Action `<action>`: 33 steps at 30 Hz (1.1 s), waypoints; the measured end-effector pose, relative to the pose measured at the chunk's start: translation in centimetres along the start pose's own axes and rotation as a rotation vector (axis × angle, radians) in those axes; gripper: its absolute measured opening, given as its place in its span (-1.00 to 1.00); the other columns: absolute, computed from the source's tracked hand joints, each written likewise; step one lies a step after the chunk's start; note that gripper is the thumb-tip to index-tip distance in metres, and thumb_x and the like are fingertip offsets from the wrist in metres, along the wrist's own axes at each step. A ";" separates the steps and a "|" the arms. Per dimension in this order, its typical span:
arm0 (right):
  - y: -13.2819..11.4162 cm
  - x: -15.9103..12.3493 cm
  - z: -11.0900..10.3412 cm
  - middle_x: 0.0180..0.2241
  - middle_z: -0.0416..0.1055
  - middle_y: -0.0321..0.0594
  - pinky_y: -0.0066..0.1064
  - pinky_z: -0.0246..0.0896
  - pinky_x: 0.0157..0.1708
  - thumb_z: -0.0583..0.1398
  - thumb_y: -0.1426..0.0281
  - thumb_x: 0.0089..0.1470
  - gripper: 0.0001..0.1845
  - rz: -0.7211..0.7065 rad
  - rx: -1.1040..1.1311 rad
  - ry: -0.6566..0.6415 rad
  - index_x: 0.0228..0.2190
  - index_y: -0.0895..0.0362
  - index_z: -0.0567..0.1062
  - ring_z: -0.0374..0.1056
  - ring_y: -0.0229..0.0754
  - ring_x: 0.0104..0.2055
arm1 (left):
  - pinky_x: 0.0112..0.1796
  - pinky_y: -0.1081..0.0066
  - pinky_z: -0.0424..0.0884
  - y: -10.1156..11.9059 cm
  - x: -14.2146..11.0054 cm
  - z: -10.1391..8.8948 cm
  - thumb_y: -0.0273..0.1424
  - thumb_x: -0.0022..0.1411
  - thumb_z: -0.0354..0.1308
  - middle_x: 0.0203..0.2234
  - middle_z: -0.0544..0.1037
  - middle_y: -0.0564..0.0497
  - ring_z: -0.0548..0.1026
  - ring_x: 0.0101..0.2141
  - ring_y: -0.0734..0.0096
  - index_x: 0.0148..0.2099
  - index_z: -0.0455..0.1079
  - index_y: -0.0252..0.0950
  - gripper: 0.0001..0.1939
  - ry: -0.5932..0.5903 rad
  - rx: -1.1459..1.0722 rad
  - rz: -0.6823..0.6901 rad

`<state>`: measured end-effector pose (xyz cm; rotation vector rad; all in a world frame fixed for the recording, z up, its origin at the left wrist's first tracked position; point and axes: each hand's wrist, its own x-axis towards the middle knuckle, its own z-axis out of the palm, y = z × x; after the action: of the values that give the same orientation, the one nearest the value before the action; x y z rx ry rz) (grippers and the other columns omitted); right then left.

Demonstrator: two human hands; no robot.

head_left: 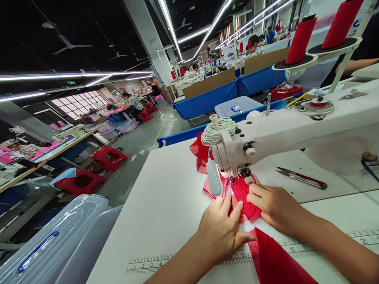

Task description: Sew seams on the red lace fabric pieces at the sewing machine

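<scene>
A piece of sheer red fabric (243,194) with a denser gathered or lacy strip lies under the needle area of a white sewing machine (278,130). My left hand (220,223) rests on the fabric just in front of the presser foot (231,180), fingers stretched out and thumb spread to the right. On the right edge of the dense strip, my right hand (274,205) has its fingers curled and pinched on the cloth. A longer red fabric tail (274,256) runs toward the table's front edge. More red cloth (199,152) shows behind the machine head.
Thread snips (302,178) lie on the machine bed at right. A printed ruler (154,262) runs along the white table (154,205). Red thread cones (301,41) stand above. A lidded clear bin (56,236) and red stools (109,157) are left; people work farther off.
</scene>
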<state>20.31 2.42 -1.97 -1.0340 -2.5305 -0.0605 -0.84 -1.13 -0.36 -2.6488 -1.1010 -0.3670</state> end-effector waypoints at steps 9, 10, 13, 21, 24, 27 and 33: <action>-0.1 0.0 0.4 -0.44 0.30 -0.29 -0.39 -0.17 -0.54 0.02 0.74 -0.34 -0.66 0.018 0.005 0.000 -0.52 0.09 0.25 0.19 -0.23 -0.47 | -0.40 0.27 0.42 -0.8 0.1 0.4 0.11 0.31 -0.57 -0.19 0.50 -0.30 0.40 -0.41 0.23 0.06 0.44 -0.38 -0.09 0.000 -0.033 0.022; 0.0 0.0 0.4 -0.44 0.30 -0.29 -0.39 -0.17 -0.54 0.02 0.74 -0.34 -0.66 0.020 0.004 0.005 -0.52 0.09 0.25 0.19 -0.23 -0.47 | -0.41 0.27 0.42 -0.9 0.1 0.4 0.11 0.31 -0.57 -0.19 0.51 -0.30 0.40 -0.42 0.24 0.06 0.44 -0.38 -0.09 0.001 -0.033 0.022; 0.2 0.0 0.6 -0.42 0.31 -0.29 -0.39 -0.15 -0.54 0.01 0.74 -0.33 -0.66 0.004 0.003 0.017 -0.50 0.09 0.26 0.19 -0.23 -0.46 | -0.44 0.29 0.41 -1.0 0.2 0.4 0.10 0.33 -0.54 -0.19 0.51 -0.29 0.40 -0.43 0.25 0.04 0.45 -0.38 -0.12 0.012 -0.030 0.023; 0.6 0.3 0.6 -0.41 0.33 -0.26 -0.40 -0.14 -0.53 0.02 0.73 -0.29 -0.67 0.002 -0.002 0.039 -0.48 0.10 0.32 0.21 -0.23 -0.44 | -0.43 0.26 0.45 -1.1 0.4 0.4 0.12 0.32 -0.52 -0.14 0.52 -0.28 0.43 -0.42 0.21 0.07 0.43 -0.40 -0.10 0.002 -0.003 0.004; 0.5 0.3 0.8 -0.42 0.33 -0.27 -0.39 -0.13 -0.53 0.01 0.73 -0.30 -0.65 0.004 -0.016 0.047 -0.48 0.10 0.32 0.21 -0.23 -0.45 | -0.43 0.25 0.45 -1.1 0.4 0.5 0.13 0.32 -0.50 -0.13 0.52 -0.28 0.44 -0.41 0.20 0.08 0.43 -0.39 -0.11 0.006 0.003 0.004; 0.5 0.2 1.2 -0.43 0.32 -0.28 -0.38 -0.15 -0.54 0.01 0.74 -0.33 -0.63 0.021 -0.039 0.064 -0.48 0.10 0.33 0.21 -0.22 -0.45 | -0.42 0.25 0.45 -1.2 0.4 0.5 0.13 0.32 -0.51 -0.13 0.52 -0.29 0.44 -0.39 0.19 0.08 0.43 -0.39 -0.11 0.026 0.005 0.005; 0.5 0.4 1.0 -0.42 0.33 -0.25 -0.38 -0.11 -0.53 0.01 0.74 -0.30 -0.61 0.002 -0.043 0.040 -0.45 0.10 0.36 0.23 -0.21 -0.43 | -0.42 0.28 0.44 -1.1 0.5 0.5 0.13 0.31 -0.53 -0.11 0.48 -0.30 0.44 -0.38 0.23 0.07 0.42 -0.39 -0.11 -0.024 0.015 -0.005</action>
<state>20.07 3.27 -2.75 -1.0416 -2.5025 -0.1345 -1.26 0.12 -0.47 -2.6442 -1.1132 -0.3271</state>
